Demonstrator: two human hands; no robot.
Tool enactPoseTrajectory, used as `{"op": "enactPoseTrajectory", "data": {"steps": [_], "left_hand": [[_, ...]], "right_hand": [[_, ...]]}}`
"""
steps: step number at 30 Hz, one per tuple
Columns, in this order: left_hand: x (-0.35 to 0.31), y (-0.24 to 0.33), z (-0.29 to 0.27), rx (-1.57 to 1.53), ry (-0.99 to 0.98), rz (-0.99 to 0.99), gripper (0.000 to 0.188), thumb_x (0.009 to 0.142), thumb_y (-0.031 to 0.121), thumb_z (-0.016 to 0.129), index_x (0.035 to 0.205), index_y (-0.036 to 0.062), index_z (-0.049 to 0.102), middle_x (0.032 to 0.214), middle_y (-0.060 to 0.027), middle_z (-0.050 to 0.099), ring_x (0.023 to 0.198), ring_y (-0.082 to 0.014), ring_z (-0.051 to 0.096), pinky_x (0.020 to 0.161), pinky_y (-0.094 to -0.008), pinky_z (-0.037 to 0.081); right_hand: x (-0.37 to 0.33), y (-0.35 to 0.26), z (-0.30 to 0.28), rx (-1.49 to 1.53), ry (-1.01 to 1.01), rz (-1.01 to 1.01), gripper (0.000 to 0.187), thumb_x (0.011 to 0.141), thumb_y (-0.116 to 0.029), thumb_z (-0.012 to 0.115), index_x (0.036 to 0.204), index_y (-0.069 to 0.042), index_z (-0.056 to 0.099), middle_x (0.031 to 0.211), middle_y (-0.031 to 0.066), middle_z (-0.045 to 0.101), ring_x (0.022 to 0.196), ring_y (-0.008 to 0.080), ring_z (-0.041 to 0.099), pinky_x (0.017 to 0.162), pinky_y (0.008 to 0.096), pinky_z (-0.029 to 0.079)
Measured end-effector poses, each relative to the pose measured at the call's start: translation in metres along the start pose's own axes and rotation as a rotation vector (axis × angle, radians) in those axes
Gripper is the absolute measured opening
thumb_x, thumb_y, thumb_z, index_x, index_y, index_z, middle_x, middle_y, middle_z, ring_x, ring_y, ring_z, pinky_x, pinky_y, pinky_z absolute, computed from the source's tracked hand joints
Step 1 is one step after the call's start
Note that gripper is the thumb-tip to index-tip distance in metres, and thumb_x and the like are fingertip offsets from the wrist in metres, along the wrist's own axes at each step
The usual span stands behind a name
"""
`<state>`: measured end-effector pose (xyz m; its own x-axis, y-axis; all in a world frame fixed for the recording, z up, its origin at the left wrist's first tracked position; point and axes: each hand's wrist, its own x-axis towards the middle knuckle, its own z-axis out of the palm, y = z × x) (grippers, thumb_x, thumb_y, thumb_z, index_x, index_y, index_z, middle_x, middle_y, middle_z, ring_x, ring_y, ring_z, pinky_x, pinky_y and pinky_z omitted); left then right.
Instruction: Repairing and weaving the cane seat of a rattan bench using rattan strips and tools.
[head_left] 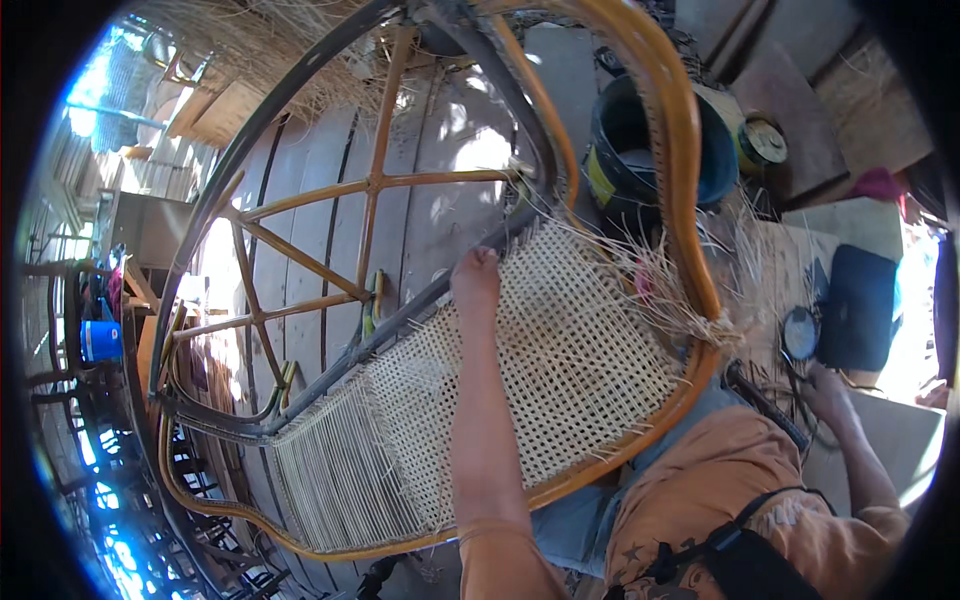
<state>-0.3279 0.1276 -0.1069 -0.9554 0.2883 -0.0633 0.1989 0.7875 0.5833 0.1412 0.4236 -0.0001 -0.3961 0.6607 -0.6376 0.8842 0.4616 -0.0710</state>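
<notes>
As the woven panel [590,330] runs near-left to far-right, the left hand [476,277] curls at its far edge; the right hand [828,393] is well apart, grip unclear.

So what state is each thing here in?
Cane panel: cross-woven on the right, mostly parallel strands at the left end.
Loose strands: unwoven, splayed.
Curved frame: caned in one part, bare around the crossed poles.
Dark bucket: open-topped.
Left hand: closed, at the panel's upper edge.
Right hand: grip unclear.
</notes>
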Motion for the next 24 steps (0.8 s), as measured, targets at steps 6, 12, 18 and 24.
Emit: {"op": "enactPoseTrajectory", "data": {"steps": [6, 12, 18, 24], "left_hand": [[0.057, -0.017, 0.065, 0.154, -0.092, 0.28, 0.028, 0.083, 0.028, 0.055, 0.089, 0.0032, 0.065, 0.08, -0.0215, 0.062, 0.08, -0.0411, 0.059, 0.073, -0.0465, 0.046], [0.061, -0.006, 0.017, -0.099, -0.193, 0.078, 0.023, 0.079, 0.027, 0.06, 0.087, 0.0068, 0.068, 0.075, -0.0191, 0.064, 0.074, -0.0352, 0.063, 0.069, -0.0424, 0.049], [0.068, -0.001, 0.002, -0.321, -0.294, -0.131, 0.026, 0.077, 0.028, 0.063, 0.083, 0.0033, 0.067, 0.066, -0.0155, 0.064, 0.067, -0.0308, 0.064, 0.065, -0.0383, 0.049], [0.07, -0.005, 0.002, -0.122, -0.18, 0.007, 0.028, 0.077, 0.03, 0.063, 0.081, 0.0026, 0.066, 0.076, -0.0195, 0.064, 0.075, -0.0358, 0.063, 0.068, -0.0431, 0.049]], "right_hand": [[-0.035, -0.08, -0.077, -0.141, -0.661, -0.053, 0.03, 0.072, -0.031, 0.07, 0.084, -0.004, 0.069, 0.066, 0.01, 0.065, 0.062, 0.0178, 0.063, 0.06, 0.031, 0.049], [-0.018, -0.162, -0.066, 0.235, -1.001, -0.417, 0.028, 0.08, -0.02, 0.065, 0.105, -0.006, 0.064, 0.083, 0.0037, 0.066, 0.074, 0.0084, 0.061, 0.064, 0.0209, 0.049], [-0.011, -0.211, -0.036, 0.668, -1.509, -0.385, 0.05, 0.082, -0.026, 0.066, 0.123, -0.002, 0.049, 0.099, 0.0041, 0.061, 0.088, 0.01, 0.057, 0.071, 0.0245, 0.048], [0.02, -0.339, -0.016, -0.085, -0.468, -0.707, 0.047, 0.088, -0.043, 0.052, 0.099, 0.003, 0.055, 0.086, 0.0175, 0.061, 0.082, 0.0308, 0.062, 0.074, 0.0389, 0.048]]}}
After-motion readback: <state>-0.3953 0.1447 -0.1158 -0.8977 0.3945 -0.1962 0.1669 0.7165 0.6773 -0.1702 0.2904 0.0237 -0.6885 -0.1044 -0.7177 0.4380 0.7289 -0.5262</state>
